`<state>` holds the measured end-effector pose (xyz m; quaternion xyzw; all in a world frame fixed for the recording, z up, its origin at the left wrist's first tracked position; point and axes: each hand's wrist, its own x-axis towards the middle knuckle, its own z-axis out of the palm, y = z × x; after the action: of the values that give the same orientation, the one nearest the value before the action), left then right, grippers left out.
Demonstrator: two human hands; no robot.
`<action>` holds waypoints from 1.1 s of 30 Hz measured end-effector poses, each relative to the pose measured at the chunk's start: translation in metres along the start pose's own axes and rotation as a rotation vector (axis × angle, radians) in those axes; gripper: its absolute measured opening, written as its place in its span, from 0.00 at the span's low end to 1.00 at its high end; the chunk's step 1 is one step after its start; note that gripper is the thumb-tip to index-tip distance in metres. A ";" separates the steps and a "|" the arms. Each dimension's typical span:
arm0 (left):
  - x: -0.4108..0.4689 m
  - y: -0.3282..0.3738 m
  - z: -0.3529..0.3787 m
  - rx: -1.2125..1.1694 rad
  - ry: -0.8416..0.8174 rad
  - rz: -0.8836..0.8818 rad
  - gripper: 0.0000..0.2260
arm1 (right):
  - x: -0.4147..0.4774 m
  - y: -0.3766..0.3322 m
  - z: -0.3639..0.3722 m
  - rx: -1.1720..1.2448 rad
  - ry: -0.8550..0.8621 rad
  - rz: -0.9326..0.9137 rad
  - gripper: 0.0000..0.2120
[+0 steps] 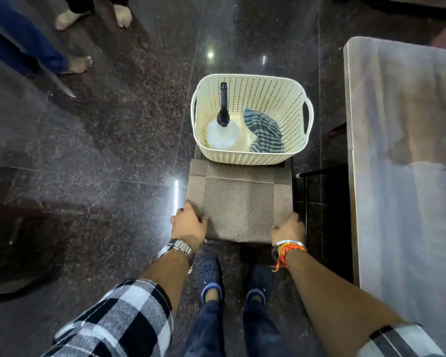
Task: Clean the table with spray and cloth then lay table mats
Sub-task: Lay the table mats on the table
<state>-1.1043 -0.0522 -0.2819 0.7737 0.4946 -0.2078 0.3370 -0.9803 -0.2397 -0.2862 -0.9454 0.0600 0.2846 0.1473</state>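
Left hand and right hand clutch near corners of my brown woven mats; pale table lies to my right.

Beyond the stacked brown woven mats sits the cream perforated plastic basket; the pale rectangular table lies to my right.

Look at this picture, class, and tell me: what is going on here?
A person stands over a pile of brown mats and grips its near corners, left hand on one and right hand on the other. Just beyond the mats sits a basket holding the spray bottle and the striped cloth. The table is to the right, with no mat on the part in view. So the mats are about to be picked up, it seems.
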 end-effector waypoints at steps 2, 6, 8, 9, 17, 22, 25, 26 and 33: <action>-0.001 -0.001 -0.002 -0.013 0.034 -0.018 0.24 | -0.003 -0.001 -0.003 0.021 0.037 0.016 0.23; -0.009 0.001 -0.009 -0.064 0.052 -0.036 0.13 | -0.010 -0.006 -0.011 0.087 0.074 0.009 0.14; -0.022 0.005 -0.012 -0.075 0.037 0.019 0.07 | -0.016 -0.010 -0.015 0.110 0.073 -0.045 0.12; -0.029 0.008 -0.013 -0.075 0.051 0.061 0.08 | -0.020 -0.012 -0.017 0.107 0.076 -0.065 0.12; -0.089 0.014 -0.047 0.009 0.250 0.248 0.08 | -0.067 -0.015 -0.064 -0.081 0.096 -0.174 0.12; -0.128 0.025 -0.080 -0.020 0.454 0.340 0.08 | -0.101 -0.010 -0.108 0.024 0.185 -0.253 0.12; -0.158 0.036 -0.099 -0.069 0.580 0.384 0.09 | -0.122 0.000 -0.143 0.121 0.264 -0.297 0.12; -0.171 0.041 -0.105 -0.090 0.631 0.404 0.09 | -0.129 0.005 -0.157 0.169 0.290 -0.311 0.12; -0.257 0.123 -0.134 -0.182 0.802 0.620 0.08 | -0.156 0.071 -0.261 0.700 0.283 -0.428 0.11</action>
<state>-1.1034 -0.1510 0.0174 0.8704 0.3485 0.2588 0.2325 -0.9884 -0.3836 -0.0094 -0.8592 -0.0247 0.0780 0.5050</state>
